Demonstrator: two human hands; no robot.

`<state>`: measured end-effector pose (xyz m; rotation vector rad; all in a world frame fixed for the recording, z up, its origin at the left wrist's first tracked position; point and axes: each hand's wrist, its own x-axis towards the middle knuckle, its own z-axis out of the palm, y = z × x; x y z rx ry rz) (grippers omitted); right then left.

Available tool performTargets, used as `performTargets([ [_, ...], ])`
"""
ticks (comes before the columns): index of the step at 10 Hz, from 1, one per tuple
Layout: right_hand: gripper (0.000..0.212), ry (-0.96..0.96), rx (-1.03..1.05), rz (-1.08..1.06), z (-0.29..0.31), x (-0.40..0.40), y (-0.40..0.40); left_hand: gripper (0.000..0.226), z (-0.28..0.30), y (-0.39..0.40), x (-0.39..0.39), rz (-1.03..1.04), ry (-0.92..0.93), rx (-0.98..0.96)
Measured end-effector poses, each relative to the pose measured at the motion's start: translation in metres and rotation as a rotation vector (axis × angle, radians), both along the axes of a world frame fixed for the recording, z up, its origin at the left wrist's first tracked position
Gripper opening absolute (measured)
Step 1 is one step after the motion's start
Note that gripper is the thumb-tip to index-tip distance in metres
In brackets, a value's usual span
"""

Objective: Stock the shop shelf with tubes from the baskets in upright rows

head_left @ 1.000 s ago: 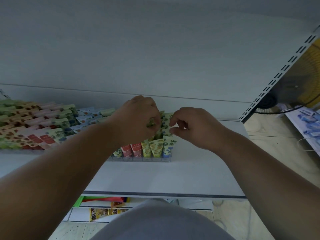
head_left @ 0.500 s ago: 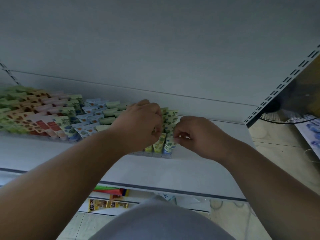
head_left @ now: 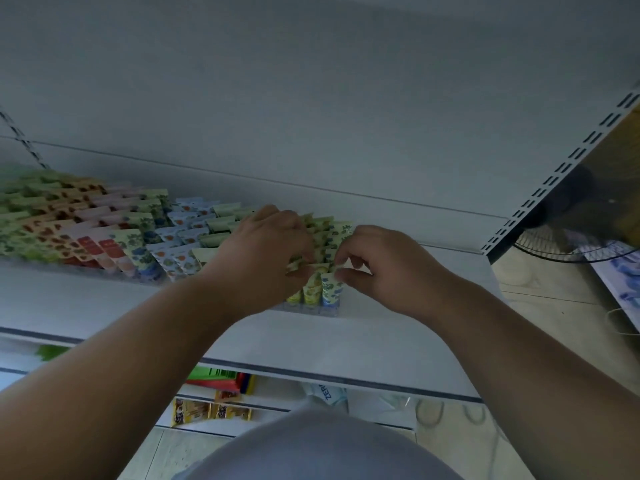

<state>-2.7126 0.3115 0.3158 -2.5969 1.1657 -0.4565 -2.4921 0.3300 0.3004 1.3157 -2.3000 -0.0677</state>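
Pinching top of front blue-green tube (head_left: 330,289) w/ right hand (head_left: 381,268), left hand (head_left: 266,258) fingers curled, bracing neighbouring tubes (head_left: 313,289) on shelf (head_left: 346,341), prob. keeping row upright at rows' right end.

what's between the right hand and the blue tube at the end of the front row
Nothing visible. The right hand already pinches the top of the blue tube; the left hand sits beside it on the neighbouring tubes.
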Motion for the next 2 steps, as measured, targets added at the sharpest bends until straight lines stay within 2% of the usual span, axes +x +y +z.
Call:
performTargets([
  [2,0.016,-0.134,-0.067,-0.126,0.008,0.013,0.017,0.015,-0.003,0.024,0.018,0.041,0.07,-0.052],
])
